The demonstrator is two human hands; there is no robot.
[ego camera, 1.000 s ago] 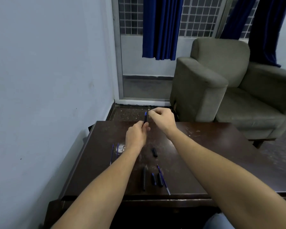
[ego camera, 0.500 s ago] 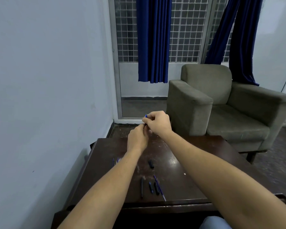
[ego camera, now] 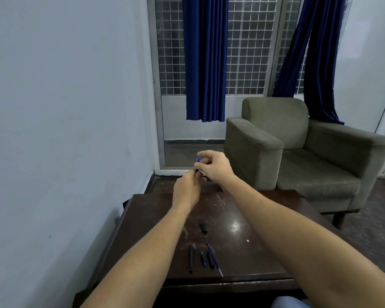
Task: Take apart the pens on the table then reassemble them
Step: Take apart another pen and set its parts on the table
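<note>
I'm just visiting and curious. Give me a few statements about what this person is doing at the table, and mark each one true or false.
1. Both hands are raised above the table, working on one pen. True: the left hand and right hand meet on a pen with a blue tip.
2. Every pen part is in the hands. False: several dark pen parts lie near the front edge of the table.
3. A red sofa stands behind the table. False: it is a grey-green armchair.
4. Blue curtains hang over the gridded window. True.
5. One short dark piece lies alone nearer the table's middle. True.
</note>
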